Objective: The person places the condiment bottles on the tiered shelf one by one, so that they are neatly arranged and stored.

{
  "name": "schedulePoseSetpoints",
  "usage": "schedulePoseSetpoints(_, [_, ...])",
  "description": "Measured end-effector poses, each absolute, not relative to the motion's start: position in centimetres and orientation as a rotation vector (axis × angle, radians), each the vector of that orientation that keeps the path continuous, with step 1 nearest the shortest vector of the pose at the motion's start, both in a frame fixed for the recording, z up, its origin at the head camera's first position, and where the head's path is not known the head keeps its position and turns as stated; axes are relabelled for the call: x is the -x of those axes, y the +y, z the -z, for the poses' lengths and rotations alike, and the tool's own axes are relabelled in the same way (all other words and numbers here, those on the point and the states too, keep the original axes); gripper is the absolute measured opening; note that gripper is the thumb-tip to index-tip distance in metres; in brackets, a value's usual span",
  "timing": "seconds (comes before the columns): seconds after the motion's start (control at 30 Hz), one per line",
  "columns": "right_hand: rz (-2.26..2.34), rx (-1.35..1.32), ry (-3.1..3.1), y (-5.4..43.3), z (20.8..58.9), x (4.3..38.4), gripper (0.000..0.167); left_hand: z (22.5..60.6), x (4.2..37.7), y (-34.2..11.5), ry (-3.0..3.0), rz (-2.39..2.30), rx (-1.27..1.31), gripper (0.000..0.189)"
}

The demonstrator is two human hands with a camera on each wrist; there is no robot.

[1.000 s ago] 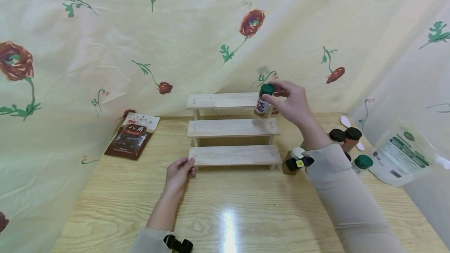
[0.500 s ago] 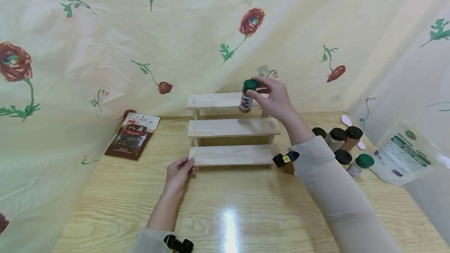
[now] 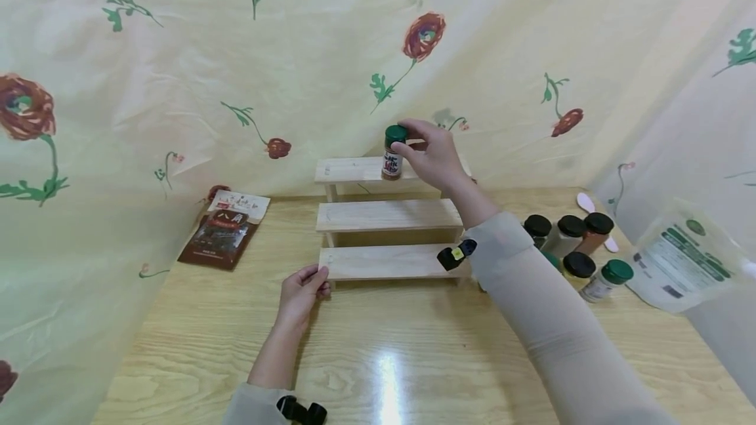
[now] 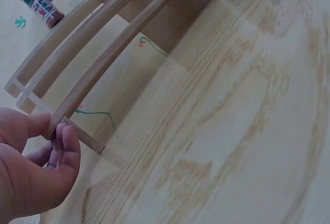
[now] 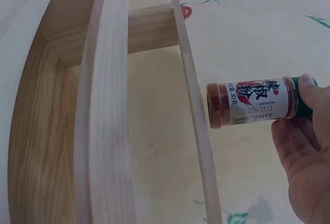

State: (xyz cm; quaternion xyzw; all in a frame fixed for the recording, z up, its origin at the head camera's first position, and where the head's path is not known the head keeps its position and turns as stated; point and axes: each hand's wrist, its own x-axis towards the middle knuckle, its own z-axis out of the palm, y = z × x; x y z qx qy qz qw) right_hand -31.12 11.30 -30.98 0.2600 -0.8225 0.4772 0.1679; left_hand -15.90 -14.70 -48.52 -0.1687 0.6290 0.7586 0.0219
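Note:
A three-step wooden shelf rack (image 3: 390,215) stands on the table against the cloth backdrop. My right hand (image 3: 432,155) pinches a spice jar (image 3: 392,164) by its green cap, thumb on one side and fingers on the other. Its reddish contents and white label show in the right wrist view, where the jar's base (image 5: 214,105) is right at the top board's edge. The jar is upright over the top step. My left hand (image 3: 300,297) pinches the left end of the lowest step; in the left wrist view thumb and fingers (image 4: 69,144) close around the board's corner.
Several spice jars (image 3: 569,227) with black or green caps stand right of the rack, partly behind the right sleeve. A white pouch (image 3: 679,261) and a pink-white spoon (image 3: 586,202) lie beyond them. A brown packet (image 3: 224,229) lies at the left.
My right hand has carried the spice jar leftward along the top step, from its right end toward the middle. The left hand has stayed on the lowest step.

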Motion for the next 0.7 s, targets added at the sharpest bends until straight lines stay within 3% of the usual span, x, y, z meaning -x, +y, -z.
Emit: schedulePoseSetpoints(0.7, [-1.449, -0.799, -2.450, 4.8, 30.3, 33.7, 0.047, 48.8, 16.2, -14.8, 1.975, -2.328, 0.518, 0.037])
